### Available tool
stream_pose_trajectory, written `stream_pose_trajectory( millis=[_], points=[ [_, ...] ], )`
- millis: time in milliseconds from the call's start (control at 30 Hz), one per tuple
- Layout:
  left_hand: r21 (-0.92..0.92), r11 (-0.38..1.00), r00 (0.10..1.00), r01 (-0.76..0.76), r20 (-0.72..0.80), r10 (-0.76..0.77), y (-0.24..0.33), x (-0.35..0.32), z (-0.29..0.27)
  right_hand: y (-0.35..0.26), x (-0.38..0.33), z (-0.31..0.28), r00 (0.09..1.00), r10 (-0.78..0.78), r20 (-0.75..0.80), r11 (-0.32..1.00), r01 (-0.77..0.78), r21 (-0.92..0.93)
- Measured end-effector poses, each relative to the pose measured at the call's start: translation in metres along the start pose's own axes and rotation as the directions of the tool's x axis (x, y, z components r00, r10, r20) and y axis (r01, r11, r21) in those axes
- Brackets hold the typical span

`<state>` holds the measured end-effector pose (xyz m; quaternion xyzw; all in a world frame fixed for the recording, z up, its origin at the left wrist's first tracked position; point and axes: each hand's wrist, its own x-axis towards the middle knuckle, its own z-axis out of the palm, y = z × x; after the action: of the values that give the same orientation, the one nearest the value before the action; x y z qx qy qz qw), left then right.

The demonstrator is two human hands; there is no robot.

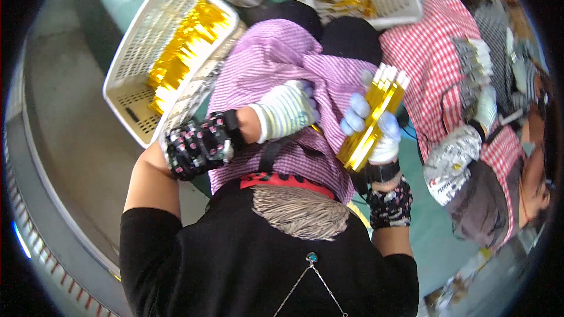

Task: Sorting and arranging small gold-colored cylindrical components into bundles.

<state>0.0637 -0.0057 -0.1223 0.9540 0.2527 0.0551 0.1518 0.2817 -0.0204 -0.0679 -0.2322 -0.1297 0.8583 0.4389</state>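
Strips of flat, white-tipped metallic gold [385,97], near three o'clock, sit clasped in the blue-fingertip-gloved right hand [386,141]; half-curled, striped-gloved left hand [288,111]: contents unclear. Gathering seems underway; next calls for even ends.

basket [136,50] lies left of held strips [375,113]

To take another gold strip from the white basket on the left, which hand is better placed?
Probably the left hand: it's nearer that white basket, while the right hand grips a bundle of gold strips. A sliver of gold shows by the left one, though.
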Motion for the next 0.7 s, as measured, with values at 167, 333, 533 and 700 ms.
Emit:
stream_pose_trajectory(
  millis=[167,333,533,700],
  points=[
    [0.003,0.999,0.993,-0.039,-0.113,0.039,0.003,-0.016,-0.05,-0.003,-0.007,-0.017,0.999,0.026,0.032,0.998,-0.027,0.057],
    [-0.115,0.993,0.921,0.036,-0.383,-0.078,-0.012,-0.032,-0.109,-0.005,0.005,0.007,0.993,0.103,-0.065,0.983,-0.112,-0.147],
    [0.225,0.974,0.907,-0.009,-0.408,0.103,-0.011,-0.023,-0.123,0.019,0.026,0.024,0.977,0.21,-0.047,0.971,-0.214,-0.11],
    [0.28,0.952,0.936,-0.121,-0.288,0.203,-0.018,-0.018,-0.116,0.03,0.025,-0.002,0.902,0.425,0.077,0.898,-0.41,-0.157]
  ],
)
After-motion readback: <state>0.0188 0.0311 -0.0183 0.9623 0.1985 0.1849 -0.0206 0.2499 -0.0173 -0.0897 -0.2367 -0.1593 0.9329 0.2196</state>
